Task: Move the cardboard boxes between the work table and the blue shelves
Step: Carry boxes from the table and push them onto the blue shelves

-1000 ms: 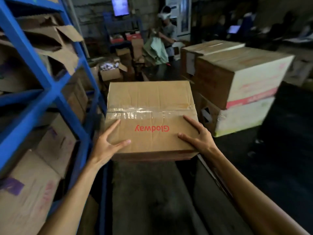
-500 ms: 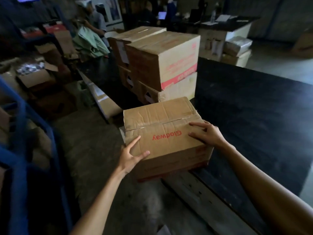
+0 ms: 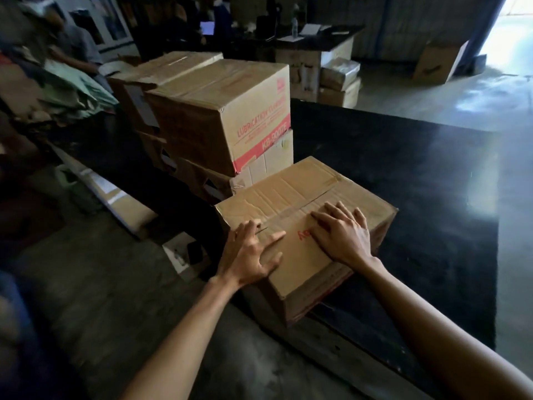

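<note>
Currently we have the box [image 3: 302, 215] resting on the near corner of the dark surface [image 3: 403, 174], its front corner overhanging the edge, just in front of the stack of boxes [image 3: 219, 111]. Our left hand [image 3: 248, 255] lies on the box's near left edge with fingers spread, the thumb lying on the lid; our right hand [image 3: 343, 232] lies flat on the lid with fingers straight and slightly fanned. Neither hand pinches anything. To finish the placement well, we push with both palms evenly toward the stack so that the overhanging corner comes fully onto the surface. We keep the push level, because uneven pressure would likely turn the box. We stop short of jarring the stack, then lift both hands off.
</note>
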